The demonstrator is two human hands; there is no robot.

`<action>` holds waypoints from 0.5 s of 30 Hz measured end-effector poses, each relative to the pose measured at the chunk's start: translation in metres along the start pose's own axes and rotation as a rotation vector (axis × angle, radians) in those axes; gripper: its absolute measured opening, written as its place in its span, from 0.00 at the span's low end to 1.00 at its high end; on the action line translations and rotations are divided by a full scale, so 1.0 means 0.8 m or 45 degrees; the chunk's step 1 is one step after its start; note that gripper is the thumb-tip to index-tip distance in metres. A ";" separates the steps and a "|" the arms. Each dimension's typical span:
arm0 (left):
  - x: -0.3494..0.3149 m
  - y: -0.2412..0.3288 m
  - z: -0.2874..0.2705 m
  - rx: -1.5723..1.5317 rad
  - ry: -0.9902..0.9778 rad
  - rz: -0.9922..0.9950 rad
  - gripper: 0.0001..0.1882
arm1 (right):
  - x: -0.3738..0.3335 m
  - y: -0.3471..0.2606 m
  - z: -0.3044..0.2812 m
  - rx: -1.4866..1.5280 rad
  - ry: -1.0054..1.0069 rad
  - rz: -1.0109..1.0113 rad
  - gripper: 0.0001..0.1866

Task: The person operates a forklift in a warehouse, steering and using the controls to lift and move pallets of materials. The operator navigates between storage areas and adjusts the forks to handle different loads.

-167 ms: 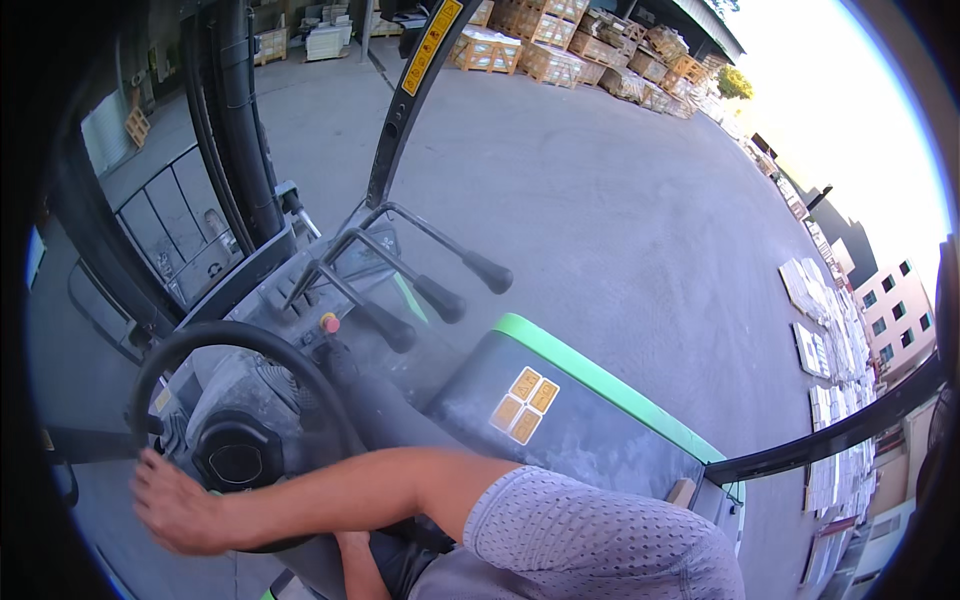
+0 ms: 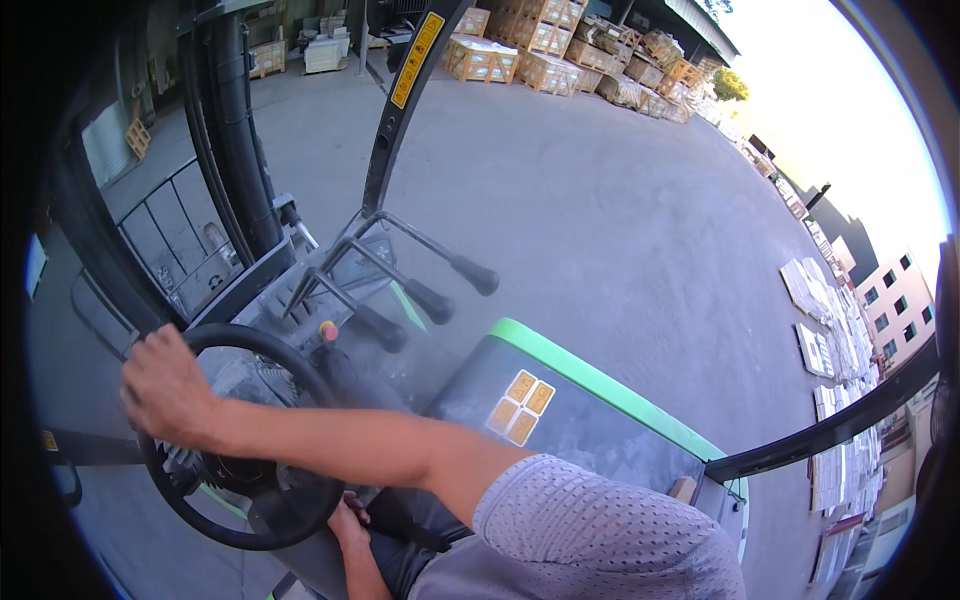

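Observation:
My right hand [image 2: 168, 388] is on the upper left rim of a black steering wheel [image 2: 268, 341], its fingers curled over the rim. The bare right forearm crosses above the wheel's middle and hides part of the hub. Low beside the wheel's near right rim, my left hand [image 2: 348, 522] rests at my lap with bent fingers; what lies inside them, if anything, is hidden. Right of the wheel stand several levers with black knobs [image 2: 430, 303]. A red button [image 2: 328, 331] sits between the wheel and those levers.
This is a forklift cab: the black mast [image 2: 232, 150] rises at the left, a yellow-labelled post [image 2: 400, 110] ahead. A grey side cover [image 2: 560, 400] with a green edge lies right. Wooden crates [image 2: 480, 60] stand far across the paved yard [image 2: 600, 200]; stacked slabs [image 2: 840, 400] line the right.
My right hand has swung up along the wheel's left side, from its lower left to its upper left. My left hand shows more fully. The view has shifted slightly.

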State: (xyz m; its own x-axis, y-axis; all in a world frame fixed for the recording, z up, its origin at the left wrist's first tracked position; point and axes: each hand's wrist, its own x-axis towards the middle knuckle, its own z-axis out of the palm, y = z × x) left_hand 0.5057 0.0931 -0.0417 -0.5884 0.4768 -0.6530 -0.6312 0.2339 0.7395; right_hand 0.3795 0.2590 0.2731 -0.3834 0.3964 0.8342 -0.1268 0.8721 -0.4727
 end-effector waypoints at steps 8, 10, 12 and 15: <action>0.098 0.379 -0.262 0.066 -0.004 -0.082 0.20 | 0.103 -0.081 0.157 -0.182 -0.177 0.151 0.08; 0.122 0.423 -0.317 0.075 -0.070 -0.015 0.17 | 0.074 -0.160 0.244 -0.093 -0.293 0.116 0.09; 0.130 0.412 -0.340 0.045 -0.081 0.019 0.16 | 0.037 -0.202 0.319 0.086 -0.289 0.120 0.09; 0.122 0.407 -0.335 0.002 -0.066 0.060 0.15 | 0.061 -0.230 0.389 0.286 -0.331 -0.105 0.12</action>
State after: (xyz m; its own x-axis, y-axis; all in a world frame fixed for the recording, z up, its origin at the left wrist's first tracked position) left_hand 0.1074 -0.0111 0.0913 -0.5902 0.5307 -0.6084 -0.6029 0.2114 0.7693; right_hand 0.0995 0.0286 0.3124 -0.5796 0.2157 0.7858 -0.3540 0.8020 -0.4812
